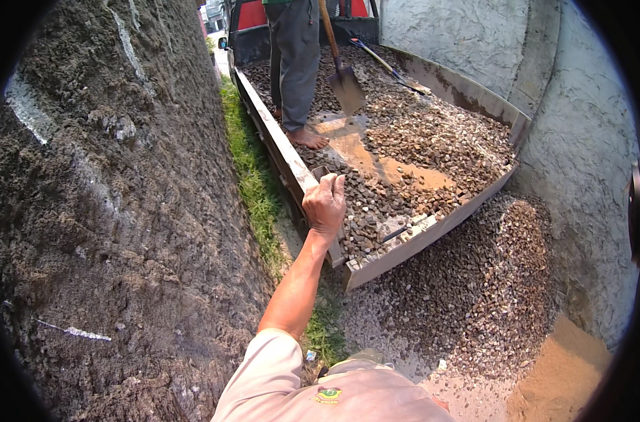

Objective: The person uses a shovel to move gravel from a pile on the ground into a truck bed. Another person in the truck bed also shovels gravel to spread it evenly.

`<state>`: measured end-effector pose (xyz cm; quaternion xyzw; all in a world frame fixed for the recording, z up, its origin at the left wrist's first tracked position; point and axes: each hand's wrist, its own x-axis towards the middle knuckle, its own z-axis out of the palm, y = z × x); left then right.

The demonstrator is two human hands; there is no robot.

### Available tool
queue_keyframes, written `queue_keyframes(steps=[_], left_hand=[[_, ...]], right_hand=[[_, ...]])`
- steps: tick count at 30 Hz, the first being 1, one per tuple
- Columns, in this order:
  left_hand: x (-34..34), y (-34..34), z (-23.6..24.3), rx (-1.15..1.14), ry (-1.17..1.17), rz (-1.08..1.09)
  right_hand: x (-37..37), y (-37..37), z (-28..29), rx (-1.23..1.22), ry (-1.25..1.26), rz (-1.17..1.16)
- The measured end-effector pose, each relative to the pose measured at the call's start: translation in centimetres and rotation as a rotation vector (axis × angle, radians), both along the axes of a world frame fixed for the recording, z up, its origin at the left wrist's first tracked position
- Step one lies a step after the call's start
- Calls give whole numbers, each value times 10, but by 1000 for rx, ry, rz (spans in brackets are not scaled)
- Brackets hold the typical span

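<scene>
My left hand is closed on the near left corner of the truck bed's side board, its arm reaching up from the lower edge. The bed holds gravel with patches of sand. Only a small bit of skin, possibly my right hand, shows behind my shirt at the bottom; its fingers are hidden.
A barefoot person stands in the bed with a shovel; another shovel lies behind. A rough dark wall flanks the left, a pale wall the right. Below the bed are gravel and sand piles.
</scene>
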<state>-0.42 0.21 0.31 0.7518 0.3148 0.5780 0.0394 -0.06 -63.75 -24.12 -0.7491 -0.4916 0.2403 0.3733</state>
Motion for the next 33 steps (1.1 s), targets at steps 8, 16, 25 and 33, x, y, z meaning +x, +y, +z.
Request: queue_keyframes(steps=[8,16,25,33], left_hand=[[6,12,-4,14,-3,11],[16,29,-4,36,6,48],[21,33,1,12,25,39],[20,35,-9,6,87,71]], right_hand=[[-9,-10,3,-21,-1,0],[-24,9,63,-159,-22,64],[-14,33,90,-144,29,34],[-18,32,98,-122,33,26]])
